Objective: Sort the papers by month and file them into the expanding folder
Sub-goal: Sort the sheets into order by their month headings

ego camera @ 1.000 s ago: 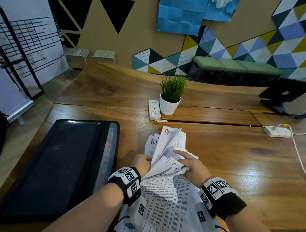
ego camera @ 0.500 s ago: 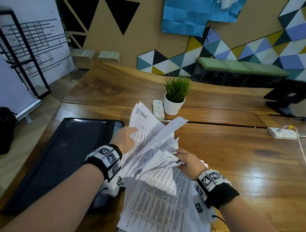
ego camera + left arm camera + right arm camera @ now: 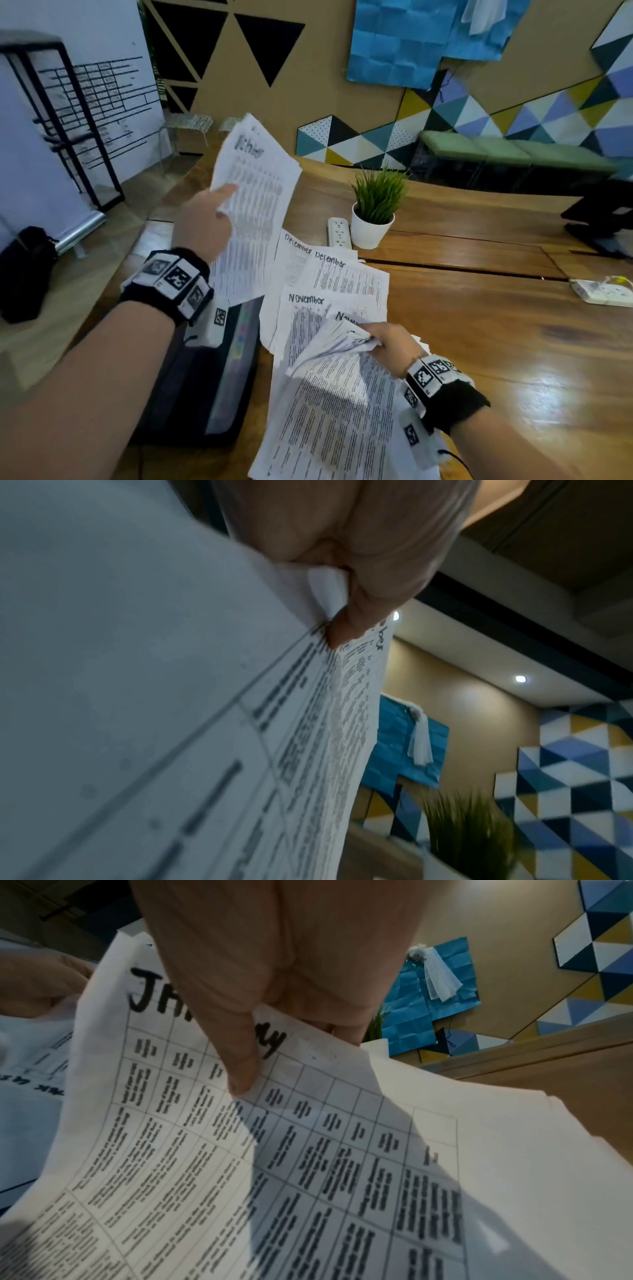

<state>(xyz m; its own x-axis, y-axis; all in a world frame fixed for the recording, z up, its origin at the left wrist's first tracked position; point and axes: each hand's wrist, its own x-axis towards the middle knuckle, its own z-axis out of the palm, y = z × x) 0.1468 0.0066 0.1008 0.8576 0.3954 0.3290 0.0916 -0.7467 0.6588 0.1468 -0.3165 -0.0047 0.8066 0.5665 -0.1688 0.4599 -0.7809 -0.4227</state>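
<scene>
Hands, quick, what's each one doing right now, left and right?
Left hand: closed, pinching a lifted sheet headed with a blurred month.
Right hand: closed, gripping the paper stack, thumb on a January sheet.

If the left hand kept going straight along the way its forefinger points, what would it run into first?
Nothing on the table, probably. The left hand, pinching the raised sheets, points up and away over the table's far left edge. Next on that line seem to be the clear stools, though depth is unclear.

Printed papers (image 3: 329, 377) fanned beside black folder (image 3: 219, 377), Oct sheet (image 3: 253, 205) raised.
</scene>
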